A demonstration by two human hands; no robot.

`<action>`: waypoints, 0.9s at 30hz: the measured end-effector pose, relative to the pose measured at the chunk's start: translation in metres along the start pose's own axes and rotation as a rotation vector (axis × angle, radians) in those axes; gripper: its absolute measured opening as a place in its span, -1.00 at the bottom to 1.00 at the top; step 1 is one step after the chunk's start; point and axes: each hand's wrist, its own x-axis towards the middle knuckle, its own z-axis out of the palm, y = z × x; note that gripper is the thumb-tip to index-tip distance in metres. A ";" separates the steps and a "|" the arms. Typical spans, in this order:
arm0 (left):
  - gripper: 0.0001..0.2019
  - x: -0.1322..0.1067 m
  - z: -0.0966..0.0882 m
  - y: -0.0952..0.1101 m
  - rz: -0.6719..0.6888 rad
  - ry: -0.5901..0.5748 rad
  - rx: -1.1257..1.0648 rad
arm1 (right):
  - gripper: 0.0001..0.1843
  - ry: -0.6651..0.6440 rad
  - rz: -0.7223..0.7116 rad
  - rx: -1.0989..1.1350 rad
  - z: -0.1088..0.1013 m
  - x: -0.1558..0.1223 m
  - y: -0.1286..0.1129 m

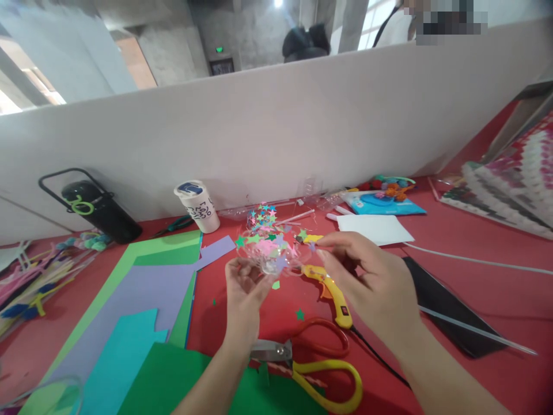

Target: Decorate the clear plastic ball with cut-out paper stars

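My left hand [245, 294] is closed around the lower edge of a clear, looped plastic decoration [264, 248] covered with small pink, green and purple paper stars. Its exact build is hard to make out. Just to its right, my right hand [378, 282] pinches a small purple star [311, 246] between thumb and fingertips. A yellow hot glue gun [334, 291] lies on the table beside the right hand. Below the hands are scissors [326, 369] with one red and one yellow handle loop. One loose green star [299, 314] rests on the red tabletop.
Sheets of coloured paper [159, 288] spread across the left. Further back stand a white patterned cup [199, 207] and a leaning black bottle [101, 210]. A white card [375, 229], a blue packet [384, 203] and a black flat piece [453, 311] lie right. A white partition [259, 138] closes the back.
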 end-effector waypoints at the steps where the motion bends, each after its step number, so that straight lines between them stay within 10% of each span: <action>1: -0.63 0.001 -0.001 0.001 -0.019 -0.009 -0.046 | -0.94 -0.008 0.043 0.032 0.000 0.001 0.001; 13: -0.66 0.002 0.002 0.010 -0.093 -0.087 -0.112 | -0.94 -0.192 -0.187 0.057 0.011 -0.012 -0.013; 27: -0.65 0.001 -0.004 -0.001 -0.030 -0.153 -0.002 | -0.92 -0.207 0.133 0.187 0.015 -0.012 -0.022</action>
